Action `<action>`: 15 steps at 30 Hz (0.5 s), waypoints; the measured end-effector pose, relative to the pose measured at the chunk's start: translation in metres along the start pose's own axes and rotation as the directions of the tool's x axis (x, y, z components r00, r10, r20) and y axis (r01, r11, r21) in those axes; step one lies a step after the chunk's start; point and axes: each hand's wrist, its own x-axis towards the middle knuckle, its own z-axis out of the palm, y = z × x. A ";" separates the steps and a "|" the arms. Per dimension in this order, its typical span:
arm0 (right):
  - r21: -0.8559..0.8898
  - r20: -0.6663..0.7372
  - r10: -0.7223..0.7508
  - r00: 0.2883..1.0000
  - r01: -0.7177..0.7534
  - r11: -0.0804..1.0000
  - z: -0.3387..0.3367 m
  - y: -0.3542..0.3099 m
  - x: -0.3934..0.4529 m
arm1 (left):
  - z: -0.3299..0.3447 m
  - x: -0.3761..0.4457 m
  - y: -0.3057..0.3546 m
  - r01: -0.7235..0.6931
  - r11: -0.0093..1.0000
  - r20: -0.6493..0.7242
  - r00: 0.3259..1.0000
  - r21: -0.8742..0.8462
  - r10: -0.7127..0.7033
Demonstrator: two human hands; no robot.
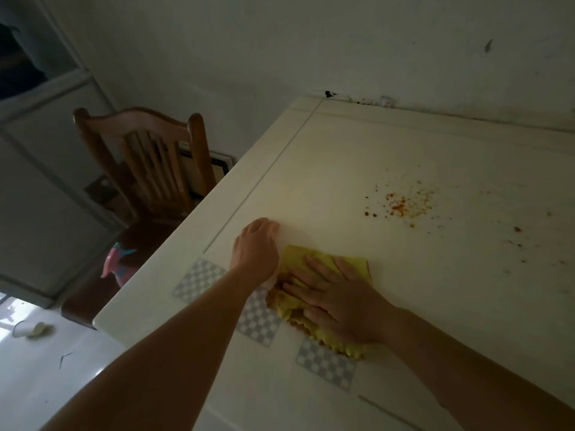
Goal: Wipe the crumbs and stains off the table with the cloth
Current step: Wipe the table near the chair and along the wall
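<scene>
A yellow cloth (298,259) lies bunched on the cream table (357,157), with brown stains along its near edge. My right hand (336,300) presses flat on the cloth, fingers spread. My left hand (256,248) rests on the table just left of the cloth, fingers curled downward; something pale shows under its wrist, and I cannot tell if it holds anything. An orange-red patch of crumbs and stains (404,203) lies on the table beyond and to the right of the cloth. More dark specks (518,229) are scattered further right.
A wooden chair (149,157) stands at the table's left edge with a pink and blue item (116,264) on its seat. The wall runs along the table's far edge, with small debris (385,101) there. Litter (35,329) lies on the floor at left.
</scene>
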 end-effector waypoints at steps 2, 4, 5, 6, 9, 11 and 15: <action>0.017 0.007 0.046 0.999 -0.046 0.999 0.003 -0.006 -0.009 | 0.001 -0.009 -0.003 -0.028 0.999 0.079 0.997 0.037 0.025; 0.029 0.008 0.063 0.998 -0.063 0.998 0.006 -0.010 -0.020 | -0.001 -0.013 -0.007 -0.031 0.997 0.124 0.992 0.068 0.022; 0.030 0.007 0.071 0.997 -0.071 0.997 0.007 -0.011 -0.028 | -0.001 -0.015 -0.006 -0.030 0.996 0.133 0.991 0.081 0.019; 0.029 0.006 0.076 0.997 -0.076 0.997 0.008 -0.013 -0.036 | -0.001 -0.016 -0.006 -0.024 0.996 0.129 0.992 0.087 0.012; 0.025 0.010 0.077 0.997 -0.077 0.997 0.013 -0.016 -0.065 | 0.004 -0.023 -0.002 -0.006 0.995 0.075 0.997 0.100 -0.001; 0.022 -0.014 0.086 0.996 -0.086 0.996 0.018 -0.015 -0.090 | 0.011 -0.026 0.003 -0.041 0.992 0.034 0.999 0.121 0.038; -0.114 -0.063 0.090 0.994 -0.096 0.989 0.025 -0.009 -0.125 | 0.020 -0.022 0.018 -0.093 0.993 -0.058 0.994 0.076 0.097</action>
